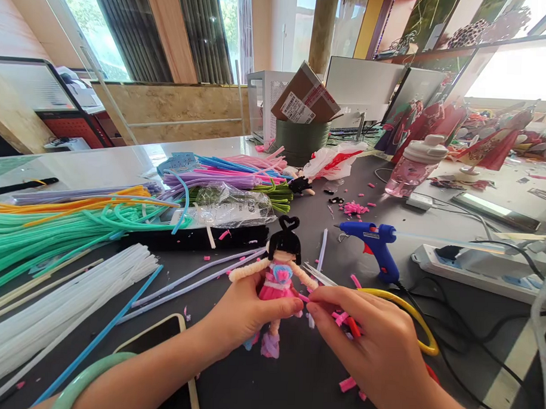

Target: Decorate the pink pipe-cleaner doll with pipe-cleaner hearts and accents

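Note:
A small pipe-cleaner doll (280, 279) with black hair, a heart-shaped loop on top, a pink skirt and lilac shoes stands upright in my left hand (246, 311). The thumb of that hand presses across the skirt, with fingers behind. My right hand (369, 330) pinches a short pink pipe-cleaner piece (304, 298) at the doll's right-hand side; whether it is joined to the skirt I cannot tell. Scissors with a yellow handle (423, 320) lie partly under my right hand. Pink scraps (347, 384) are scattered around it.
A blue glue gun (376, 247) lies right of the doll, near a white power strip (481, 274) and cables. Pipe-cleaner bundles (70, 221) cover the left side. A phone (174, 344) lies under my left forearm. A pink bottle (415, 166) and green bin (302, 140) stand behind.

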Tool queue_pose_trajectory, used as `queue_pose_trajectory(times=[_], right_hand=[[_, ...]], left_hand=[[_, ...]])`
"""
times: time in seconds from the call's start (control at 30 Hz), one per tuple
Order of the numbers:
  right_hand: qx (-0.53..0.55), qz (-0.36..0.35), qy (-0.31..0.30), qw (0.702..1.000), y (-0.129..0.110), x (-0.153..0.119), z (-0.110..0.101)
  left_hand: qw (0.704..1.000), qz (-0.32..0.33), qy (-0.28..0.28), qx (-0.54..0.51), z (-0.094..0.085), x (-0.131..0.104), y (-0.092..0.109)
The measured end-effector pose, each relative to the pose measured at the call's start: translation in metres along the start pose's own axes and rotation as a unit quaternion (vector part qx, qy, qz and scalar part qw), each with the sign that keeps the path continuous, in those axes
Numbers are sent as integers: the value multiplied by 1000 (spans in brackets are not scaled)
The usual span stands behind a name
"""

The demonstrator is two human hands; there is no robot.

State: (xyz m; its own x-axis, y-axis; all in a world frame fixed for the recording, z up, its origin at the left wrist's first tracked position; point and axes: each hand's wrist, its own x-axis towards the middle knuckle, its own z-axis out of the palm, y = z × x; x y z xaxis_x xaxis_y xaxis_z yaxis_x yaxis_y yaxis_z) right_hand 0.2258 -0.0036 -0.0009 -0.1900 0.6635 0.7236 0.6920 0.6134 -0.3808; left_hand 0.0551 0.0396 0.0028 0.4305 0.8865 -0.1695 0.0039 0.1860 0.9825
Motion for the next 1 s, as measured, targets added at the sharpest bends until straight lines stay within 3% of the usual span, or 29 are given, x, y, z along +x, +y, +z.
queue_pose_trajectory(times=[0.53, 0.7, 1.0], right_hand=[[-6, 16, -18, 1000, 0, 0, 0], [-14, 15, -32, 999, 1, -1, 3], [36, 29, -150, 988, 4, -8, 5]], left_hand=[[999, -21, 22, 33, -4, 1, -5], [1000, -12, 0, 23, -3, -1, -2], [999, -17, -13, 30, -4, 1, -5]])
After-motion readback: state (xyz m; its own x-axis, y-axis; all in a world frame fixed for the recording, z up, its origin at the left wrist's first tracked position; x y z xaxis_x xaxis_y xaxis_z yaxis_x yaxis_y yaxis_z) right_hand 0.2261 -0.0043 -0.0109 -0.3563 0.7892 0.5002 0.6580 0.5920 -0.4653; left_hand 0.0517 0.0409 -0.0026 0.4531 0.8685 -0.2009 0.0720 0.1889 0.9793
